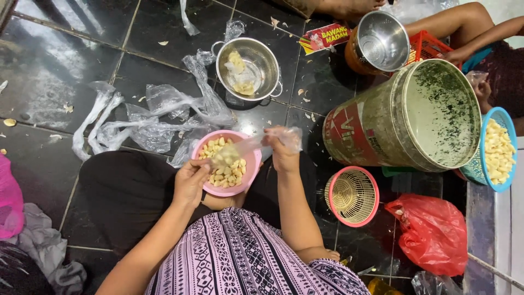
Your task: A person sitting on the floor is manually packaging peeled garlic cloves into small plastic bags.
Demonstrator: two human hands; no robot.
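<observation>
Fingers (192, 168) of the left hand (189, 183) are curled around the near-left rim of one pink bowl (252, 164), gripping it. Fingers (279, 143) of the right hand (284, 155) are closed on the upper end of one clear plastic bag (245, 146), which slopes down from them to the left, over the bowl. Peeled garlic cloves (226, 172) fill the bowl; some sit in the low end of the bag.

Left to right:

1. Far left of the left fingers: one pink cloth (10, 199) and grey cloth at the frame edge.
2. Above-left of the left fingers: a heap of empty clear bags (153, 117) on the dark tiled floor (54, 60); the number cannot be told.
3. Above the right fingers: one steel colander (248, 68) with two handles, holding a few cloves.
4. Below-right of the right fingers: one pink woven basket (353, 196), lying on its side.
5. Right of the right fingers: one large drum (404, 117), lying on its side, green flecks inside.
6. Above the drum: one steel pot (382, 41) and one red crate (428, 46).
7. Lower right: one red plastic bag (431, 232).
8. Far right: one blue basket (499, 147) full of cloves, with another person's arm (464, 22) above it.
</observation>
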